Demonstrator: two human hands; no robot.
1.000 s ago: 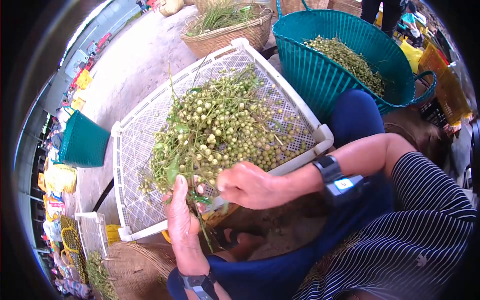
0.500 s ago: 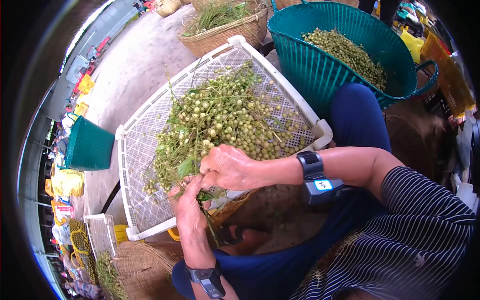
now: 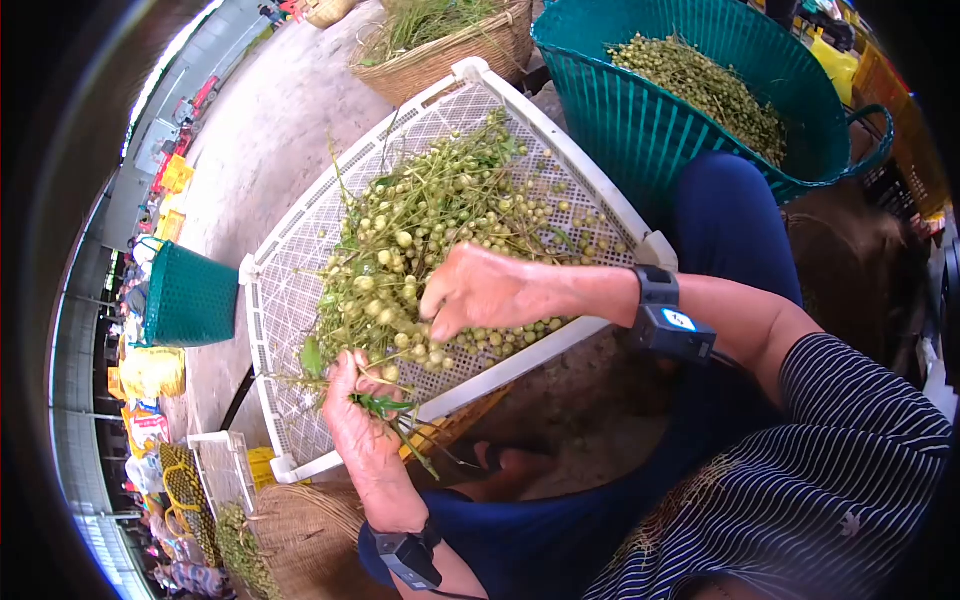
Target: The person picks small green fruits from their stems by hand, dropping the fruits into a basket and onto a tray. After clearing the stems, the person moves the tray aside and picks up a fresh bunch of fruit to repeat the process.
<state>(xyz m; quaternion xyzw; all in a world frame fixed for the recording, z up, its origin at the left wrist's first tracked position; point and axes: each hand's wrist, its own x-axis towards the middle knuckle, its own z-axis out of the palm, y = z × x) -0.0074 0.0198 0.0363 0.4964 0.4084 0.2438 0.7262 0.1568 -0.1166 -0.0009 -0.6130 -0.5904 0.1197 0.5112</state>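
A pile of small round yellow-green fruits [image 3: 400, 225] on thin green stems lies on a white slatted plastic tray [image 3: 300, 225]. My left hand [image 3: 365, 430], at the tray's near edge, is closed around a bunch of stems [image 3: 385, 407] with green leaves; cut-looking ends stick out below the hand. A few fruits hang beside its fingertips. My right hand [image 3: 490, 295] is over the pile with its fingers curled, thumb near the fruits. Whatever is between its fingers is hidden. Each wrist wears a dark strapped device.
A teal basket [image 3: 640, 130] holding more fruit stands beside my knee [image 3: 735, 195]. Beyond the tray is a wicker basket [image 3: 440, 65] of green stems. Another teal basket [image 3: 190, 295] stands on the floor at left, with a wicker basket [image 3: 300, 545] at lower left.
My hands were together at the stems and are now apart. The right moved up over the fruit pile; the left shifted slightly down and left, keeping its stems. The view tilted slightly.
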